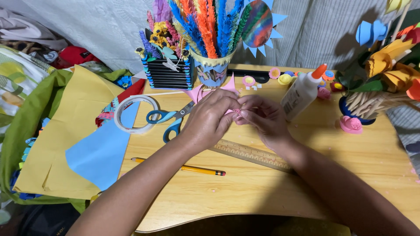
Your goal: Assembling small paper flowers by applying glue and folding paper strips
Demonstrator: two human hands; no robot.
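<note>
Pinching a small pink paper piece [236, 112] between the fingertips of both hands, a person works above the middle of a wooden counter [262, 188], the left hand [209, 119] and right hand [261, 117] meeting thumb to thumb with the fingers [227, 102] closed on the paper. The piece is held just off the counter, in front of a larger sheet of pink paper [199, 91] that lies behind the hands. Blue-handled scissors [168, 119] lie just beside the left hand, their blades pointing toward it, and a roll of clear tape [133, 114] rests at the counter's left edge on blue paper [103, 150] and yellow paper [61, 140]. A wooden ruler [251, 154] runs slantwise under both wrists, with a yellow pencil [183, 167] lying nearer the person. To the right of the hands a white glue bottle [303, 91] with an orange cap leans tilted. Near it sits a pink paper flower [351, 124], close to a blue vase [350, 111] holding orange and yellow paper blooms. At the back stand a cup of bright paper feathers [212, 72] and a dark striped box [169, 72] topped with paper flowers.
</note>
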